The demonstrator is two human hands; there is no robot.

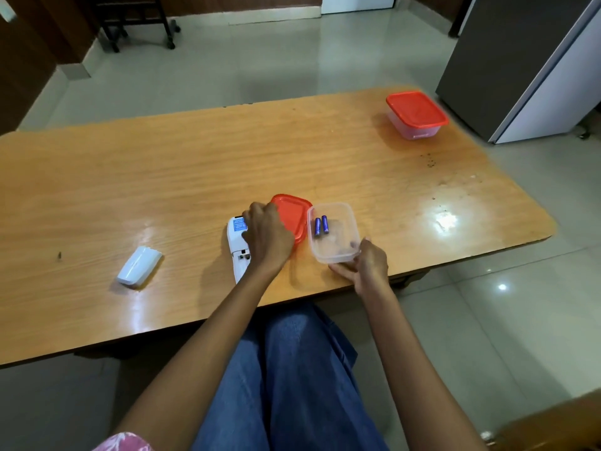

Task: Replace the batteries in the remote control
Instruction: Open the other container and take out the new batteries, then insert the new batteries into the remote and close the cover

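The white remote control (236, 245) lies face down near the table's front edge, its battery bay uncovered. My left hand (267, 237) rests over it, fingers curled on the remote's far end beside a loose red lid (294, 216). The white battery cover (139, 265) lies apart to the left. A clear plastic container (338, 252) stands open to the right of the lid, with two blue batteries (321, 225) inside. My right hand (369, 266) grips the container's near corner.
A second clear container with a red lid (417, 113) stands closed at the table's far right. A grey and white fridge (527, 66) is beyond the right end. The wooden table (195, 170) has its front edge close to my lap.
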